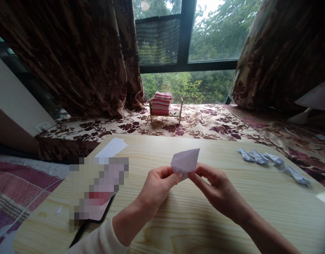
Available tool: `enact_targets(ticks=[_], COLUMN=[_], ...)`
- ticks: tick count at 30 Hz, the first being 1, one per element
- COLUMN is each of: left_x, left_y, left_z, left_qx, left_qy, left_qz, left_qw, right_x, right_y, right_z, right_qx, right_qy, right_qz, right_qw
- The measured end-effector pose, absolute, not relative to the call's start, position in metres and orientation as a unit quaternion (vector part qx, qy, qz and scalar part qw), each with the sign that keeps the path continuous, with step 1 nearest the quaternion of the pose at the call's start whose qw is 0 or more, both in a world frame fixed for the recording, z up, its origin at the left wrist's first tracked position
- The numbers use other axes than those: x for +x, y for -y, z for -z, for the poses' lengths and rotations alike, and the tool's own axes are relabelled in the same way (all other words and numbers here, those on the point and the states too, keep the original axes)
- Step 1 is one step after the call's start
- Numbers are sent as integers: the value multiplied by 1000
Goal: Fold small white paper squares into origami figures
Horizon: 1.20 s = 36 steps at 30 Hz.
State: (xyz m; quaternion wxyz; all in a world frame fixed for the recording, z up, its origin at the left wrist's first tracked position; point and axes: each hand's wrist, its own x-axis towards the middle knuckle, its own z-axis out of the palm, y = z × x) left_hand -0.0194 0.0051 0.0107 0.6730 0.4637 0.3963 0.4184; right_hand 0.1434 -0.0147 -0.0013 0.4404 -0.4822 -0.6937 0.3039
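A folded piece of white paper (185,160) is held up over the wooden table, with a pointed corner at its upper right. My left hand (158,185) pinches its lower left edge between thumb and fingers. At its lower right edge, my right hand (211,183) grips the paper the same way. Several small folded paper pieces (260,157) lie in a slanting row at the table's right side. Flat white paper (111,150) rests near the table's back left.
Left of my hands, a dark-edged device (98,211) lies on the table (217,222), mostly blurred out. A tiny paper scrap (58,210) is near the left edge. Beyond the table, a small wooden rack (180,114) holds folded red-and-white cloths (161,104). A lamp (316,97) stands far right.
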Motion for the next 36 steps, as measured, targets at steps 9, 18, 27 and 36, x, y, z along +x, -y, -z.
enact_targets(ticks=[9,18,27,36], left_x=[-20,-20,-19,-20], left_y=[-6,-6,-5,-6], left_z=[-8,-10,-10,-9], left_qx=[464,463,468,465], left_qy=[-426,-421,-415,-417], left_qz=[-434,-439,-441,-437], left_qw=[644,645,644,647], right_x=[143,143,143,144], right_y=[14,13,14,13], right_z=[2,4,4,6], right_qx=[-486,-492,-489,-491], right_qy=[695,697,699,696], right_qz=[-301,-296,-296,-303], right_qw=[435,429,430,427])
